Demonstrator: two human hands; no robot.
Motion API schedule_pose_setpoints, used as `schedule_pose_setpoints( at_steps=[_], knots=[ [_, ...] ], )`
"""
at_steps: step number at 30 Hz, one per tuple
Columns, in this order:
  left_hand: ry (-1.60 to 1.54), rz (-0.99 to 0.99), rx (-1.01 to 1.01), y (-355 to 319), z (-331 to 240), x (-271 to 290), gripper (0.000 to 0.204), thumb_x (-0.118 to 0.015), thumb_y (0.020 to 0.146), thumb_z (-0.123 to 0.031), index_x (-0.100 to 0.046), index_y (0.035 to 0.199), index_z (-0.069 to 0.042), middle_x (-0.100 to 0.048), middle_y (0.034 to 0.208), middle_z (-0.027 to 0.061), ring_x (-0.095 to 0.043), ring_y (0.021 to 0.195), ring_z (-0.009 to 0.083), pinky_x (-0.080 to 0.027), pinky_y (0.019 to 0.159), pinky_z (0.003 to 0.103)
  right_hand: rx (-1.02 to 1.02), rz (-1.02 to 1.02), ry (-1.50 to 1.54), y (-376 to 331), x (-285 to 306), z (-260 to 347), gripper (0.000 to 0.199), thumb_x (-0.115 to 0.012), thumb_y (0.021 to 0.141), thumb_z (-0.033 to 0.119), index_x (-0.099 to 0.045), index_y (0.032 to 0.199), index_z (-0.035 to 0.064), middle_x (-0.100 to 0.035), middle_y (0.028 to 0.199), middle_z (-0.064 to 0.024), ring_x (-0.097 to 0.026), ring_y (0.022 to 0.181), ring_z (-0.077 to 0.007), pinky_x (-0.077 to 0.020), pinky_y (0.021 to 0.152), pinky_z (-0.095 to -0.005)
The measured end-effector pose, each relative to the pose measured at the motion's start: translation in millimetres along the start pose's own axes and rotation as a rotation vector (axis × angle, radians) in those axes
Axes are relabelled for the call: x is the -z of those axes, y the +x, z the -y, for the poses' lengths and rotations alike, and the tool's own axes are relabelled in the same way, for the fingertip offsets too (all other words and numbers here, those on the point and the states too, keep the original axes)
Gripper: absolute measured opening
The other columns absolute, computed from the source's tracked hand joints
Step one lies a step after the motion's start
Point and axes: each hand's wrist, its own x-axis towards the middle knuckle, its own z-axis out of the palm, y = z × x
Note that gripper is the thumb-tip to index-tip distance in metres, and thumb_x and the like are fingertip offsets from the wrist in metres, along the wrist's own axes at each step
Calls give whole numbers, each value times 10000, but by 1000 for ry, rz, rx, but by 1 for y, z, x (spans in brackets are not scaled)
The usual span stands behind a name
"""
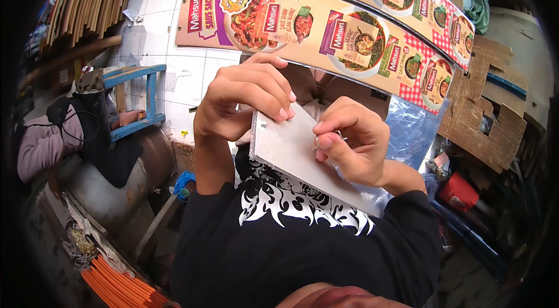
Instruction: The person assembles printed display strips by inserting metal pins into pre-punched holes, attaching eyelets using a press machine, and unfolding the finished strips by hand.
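A stiff, pale grey board [294,143] is tilted in front of my chest, with its plain side showing. My left hand [247,95] is closed over its upper left end, fingertips pressing on the face. Near that corner the board has a small round eyelet or hole [263,124]. In my right hand [355,142], thumb and fingers pinch a small bent metal wire [317,143] just over the board's face. One thin end of it sticks out behind the fingers, and its full shape is hidden. The wire is apart from the eyelet.
Long printed food-sachet banners [308,22] lie beyond my hands on white tiles [157,34]. Clear plastic sheeting [410,130] and cut cardboard [483,115] are at the right. A blue wooden frame [152,92], a metal drum [110,177] and a seated person [55,133] are left.
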Motion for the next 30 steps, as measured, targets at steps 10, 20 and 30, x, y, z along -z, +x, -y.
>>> schedule_pose_setpoints(
  at_steps=[10,20,30],
  knots=[
    [-221,-121,-263,2,15,-19,350,-655,844,-455,-686,777,-113,-674,737,13,-585,710,178,-353,773,360,447,-69,-386,21,-24,-2,188,-730,734,-27,-666,910,-13,-638,731,-86,-588,591,-127,-451,488,-227],
    [-267,-211,-292,13,19,-33,378,-688,803,-481,-673,729,-110,-652,693,-19,-525,647,150,-332,669,312,495,-50,-588,14,-19,6,238,-744,730,-7,-661,953,7,-643,802,-84,-603,590,-130,-477,484,-237],
    [-275,-216,-271,16,16,-34,371,-687,804,-476,-673,725,-113,-648,689,-20,-518,634,147,-325,672,317,471,-20,-616,14,-17,11,275,-751,728,-1,-653,984,17,-639,835,-80,-636,635,-167,-510,535,-260]
  ],
)
